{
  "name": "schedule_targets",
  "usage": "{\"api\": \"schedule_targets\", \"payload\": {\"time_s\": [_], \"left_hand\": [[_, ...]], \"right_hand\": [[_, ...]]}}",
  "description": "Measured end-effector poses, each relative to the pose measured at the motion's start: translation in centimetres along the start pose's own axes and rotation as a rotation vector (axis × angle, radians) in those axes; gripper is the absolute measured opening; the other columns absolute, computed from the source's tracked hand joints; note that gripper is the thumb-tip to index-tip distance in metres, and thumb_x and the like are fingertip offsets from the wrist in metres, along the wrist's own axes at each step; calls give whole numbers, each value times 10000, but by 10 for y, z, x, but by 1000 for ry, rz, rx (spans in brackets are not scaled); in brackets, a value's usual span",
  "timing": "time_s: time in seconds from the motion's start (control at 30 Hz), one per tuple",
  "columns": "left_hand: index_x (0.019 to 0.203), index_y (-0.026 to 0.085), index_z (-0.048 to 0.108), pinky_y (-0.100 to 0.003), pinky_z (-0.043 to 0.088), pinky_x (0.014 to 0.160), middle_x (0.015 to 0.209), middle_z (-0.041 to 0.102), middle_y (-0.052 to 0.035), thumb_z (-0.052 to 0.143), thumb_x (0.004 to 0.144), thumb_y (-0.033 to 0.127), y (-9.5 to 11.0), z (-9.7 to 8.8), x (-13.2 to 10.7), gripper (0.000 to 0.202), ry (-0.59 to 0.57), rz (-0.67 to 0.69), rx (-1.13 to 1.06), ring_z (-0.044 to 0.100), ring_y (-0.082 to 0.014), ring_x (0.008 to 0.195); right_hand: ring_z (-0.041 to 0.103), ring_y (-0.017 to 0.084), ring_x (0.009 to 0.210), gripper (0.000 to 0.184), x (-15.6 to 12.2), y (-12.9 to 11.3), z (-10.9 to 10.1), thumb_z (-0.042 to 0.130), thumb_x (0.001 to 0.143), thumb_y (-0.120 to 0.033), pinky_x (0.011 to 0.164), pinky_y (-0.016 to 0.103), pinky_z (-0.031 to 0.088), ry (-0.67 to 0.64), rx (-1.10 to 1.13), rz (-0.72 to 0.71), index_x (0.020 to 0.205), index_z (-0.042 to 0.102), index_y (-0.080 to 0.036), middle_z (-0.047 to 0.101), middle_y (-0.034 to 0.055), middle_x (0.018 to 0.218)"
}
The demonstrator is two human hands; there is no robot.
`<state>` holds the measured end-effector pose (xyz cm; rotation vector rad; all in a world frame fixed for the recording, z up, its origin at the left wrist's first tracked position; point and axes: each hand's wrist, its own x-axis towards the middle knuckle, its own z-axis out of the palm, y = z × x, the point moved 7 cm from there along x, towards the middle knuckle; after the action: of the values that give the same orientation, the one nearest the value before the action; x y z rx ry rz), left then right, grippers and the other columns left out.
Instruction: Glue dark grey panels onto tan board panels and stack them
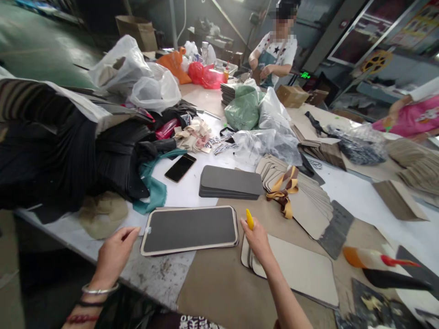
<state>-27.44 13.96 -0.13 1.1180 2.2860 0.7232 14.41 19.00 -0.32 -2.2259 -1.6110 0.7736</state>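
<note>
Yellow plastic piece (249,219), is that in the right hand (257,240)?

Yes, clamped in the fingers, its tip standing above the knuckles. Too little shows to name the tool.

And the left hand (115,256)?

Open and holding nothing, fingers loosely curved, well apart from the right, above the near edge of the white surface (161,278). A silver bangle (100,289) circles the wrist.

What's closest to each?

The left is near a dark grey panel (188,230) with a pale rim. The right is just over the left end of a stack of beige boards (295,269) with rounded corners, lying on a brown sheet (219,283).

Any writing?

White characters on dark cloth (202,323) at the bottom edge, cut off and unreadable.

What's farther up?

A black phone (180,167) lies just beside teal fabric (154,192). At upper centre, a person in a star-print top (274,55) stands with both hands in front of the chest.
</note>
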Motion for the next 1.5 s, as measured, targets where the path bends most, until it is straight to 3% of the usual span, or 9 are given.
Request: {"api": "schedule_targets", "payload": {"time_s": [0.17, 0.3, 0.43, 0.53, 0.6, 0.73, 0.87, 1.03, 1.5], "left_hand": [[502, 208, 473, -257, 347, 558, 481, 441, 37, 509, 591, 621, 28, 19, -37, 424, -105, 33, -127, 425, -148, 551], [463, 216, 392, -257, 326, 514, 458, 359, 46, 499, 592, 668, 50, 66, -90, 483, -334, 19, -287, 368, -126, 494], [530, 193, 527, -277, 375, 539, 510, 492, -8, 438, 686, 612, 67, 115, -140, 456, -587, 29, -396, 458, -146, 509], [663, 179, 607, -294, 432, 561, 619, 598, -62, 405, 748, 527, 68, 129, -157, 411, -658, 57, -431, 544, -174, 567], [797, 175, 634, -321, 478, 645, 746, 651, -98, 384, 784, 448, 64, 121, -152, 370, -561, 137, -394, 599, -201, 678], [1028, 176, 594, -411, 429, 932, 1047, 634, -127, 372, 831, 321, 54, 82, -124, 330, -164, 433, -168, 571, -238, 1020], [1107, 165, 519, -448, 403, 991, 1211, 558, -123, 409, 864, 282, 53, 65, -112, 291, 51, 759, 86, 465, -245, 1190], [1237, 139, 406, -440, 427, 982, 1264, 523, -127, 412, 883, 247, 57, 70, -114, 370, 110, 967, 323, 435, -236, 1222], [1251, 105, 424, -356, 481, 936, 1176, 603, -106, 372, 883, 107, 49, 73, -105, 372, 212, 1071, 432, 530, -187, 1130]], "right_hand": [[574, 194, 610, 382, -21, 32, -24, 377, 759, -550, 588, 274, 386, -5, 121, 77, 723, 541, -207, 585, 18, 613], [577, 202, 607, 404, -44, 42, -23, 385, 719, -586, 587, 281, 400, -38, 168, 78, 713, 557, -221, 619, 27, 638], [597, 222, 636, 416, -66, 38, -4, 403, 657, -620, 607, 285, 412, -126, 213, 37, 702, 589, -251, 630, 22, 611], [601, 223, 648, 417, -72, 35, 6, 391, 660, -629, 622, 282, 414, -157, 206, 16, 684, 584, -261, 632, 19, 606], [595, 222, 638, 427, -69, 35, 6, 365, 679, -626, 618, 284, 412, -137, 181, 8, 688, 576, -255, 626, 23, 601], [600, 222, 694, 399, -53, 31, 6, 350, 724, -559, 640, 279, 411, -112, 134, -30, 737, 576, -230, 642, 42, 671], [603, 222, 726, 351, -35, 20, 9, 361, 747, -480, 646, 271, 401, -72, 56, -59, 750, 586, -210, 648, 54, 713], [594, 211, 667, 309, -20, 9, 21, 398, 750, -439, 603, 260, 381, -80, -30, -53, 730, 585, -194, 621, 41, 639], [581, 218, 639, 290, -6, 18, 35, 402, 717, -459, 577, 273, 362, -142, -62, -36, 680, 557, -217, 609, 35, 621]]}}
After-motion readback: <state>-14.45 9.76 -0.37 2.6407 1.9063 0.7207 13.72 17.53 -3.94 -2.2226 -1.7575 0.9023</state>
